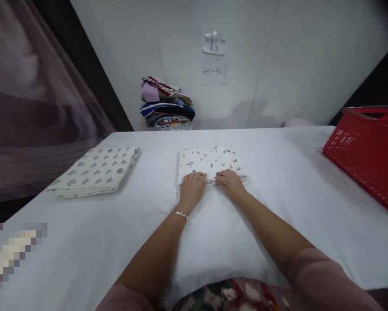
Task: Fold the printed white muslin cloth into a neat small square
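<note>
A folded white cloth (210, 160) with small dark and brown prints lies flat in the middle of the white-covered table (213, 233). At its near edge, left of centre, my left hand (193, 188) grips the layers, fingers bent over the top; a silver bracelet (180, 213) circles that wrist. My right hand (230, 183) holds the same edge a little to the right, its fingers also curled over the print. The undersides of both hands are hidden. Further left rests another folded cloth (97, 170), white with grey-green cloud-like shapes, apart from my hands.
A red plastic basket (365, 151) stands at the table's right side. Beyond the far edge is a stack of folded fabrics (167, 103) against the pale wall. Two paper notes (214, 72) hang on that wall. A pinkish curtain (35, 95) drapes at left. The lower left corner is pixelated.
</note>
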### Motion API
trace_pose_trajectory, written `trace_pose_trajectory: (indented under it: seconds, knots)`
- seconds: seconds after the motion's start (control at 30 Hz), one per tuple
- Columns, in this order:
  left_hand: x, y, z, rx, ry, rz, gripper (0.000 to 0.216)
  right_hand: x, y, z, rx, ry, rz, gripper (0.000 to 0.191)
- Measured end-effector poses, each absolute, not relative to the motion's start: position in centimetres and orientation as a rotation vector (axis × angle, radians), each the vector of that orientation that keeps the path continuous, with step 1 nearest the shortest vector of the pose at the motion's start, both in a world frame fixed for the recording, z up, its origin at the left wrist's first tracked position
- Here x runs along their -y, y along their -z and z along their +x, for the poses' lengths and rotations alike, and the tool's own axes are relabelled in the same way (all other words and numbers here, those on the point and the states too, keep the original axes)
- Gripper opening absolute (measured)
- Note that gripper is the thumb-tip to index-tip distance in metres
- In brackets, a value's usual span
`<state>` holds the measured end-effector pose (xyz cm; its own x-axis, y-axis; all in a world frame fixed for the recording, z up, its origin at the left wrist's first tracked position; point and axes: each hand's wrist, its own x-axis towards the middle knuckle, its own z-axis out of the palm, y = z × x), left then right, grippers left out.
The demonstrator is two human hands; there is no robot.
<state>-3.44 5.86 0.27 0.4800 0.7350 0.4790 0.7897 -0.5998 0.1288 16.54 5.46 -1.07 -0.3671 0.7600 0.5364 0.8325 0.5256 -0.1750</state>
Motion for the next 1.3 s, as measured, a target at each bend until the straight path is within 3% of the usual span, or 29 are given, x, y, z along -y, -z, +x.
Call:
trace_pose_trajectory:
  seconds: [0.27, 0.47, 0.67, 0.8, 1.07, 1.3]
  knots:
    - [-6.1, 0.2, -3.2, 1.297, 0.677, -2.717, 0.025, -5.3, 1.4, 16.5, 2.11, 0.058, -1.234, 0.021]
    - [-6.3, 0.3, -3.3, 1.306, 0.696, -2.733, 0.024, -4.6, 0.5, 21.8, 1.649, 0.018, -1.384, 0.024]
    - [-6.3, 0.2, -3.2, 1.313, 0.714, -2.741, 0.025, -3.9, -0.6, 24.9, 1.232, -0.457, -1.795, 0.031]
    - [-6.3, 0.1, -3.3, 1.312, 0.72, -2.747, 0.025, -4.2, -1.1, 24.3, 1.187, -0.538, -1.85, 0.037]
    - [-6.2, -0.1, -3.2, 1.302, 0.716, -2.751, 0.025, -5.8, -3.2, 24.4, 1.212, -0.622, -1.965, 0.017]
    - [-6.3, 0.1, -3.1, 1.329, 0.719, -2.74, 0.025, -5.6, -3.6, 24.4, 1.126, -0.835, -1.966, 0.019]
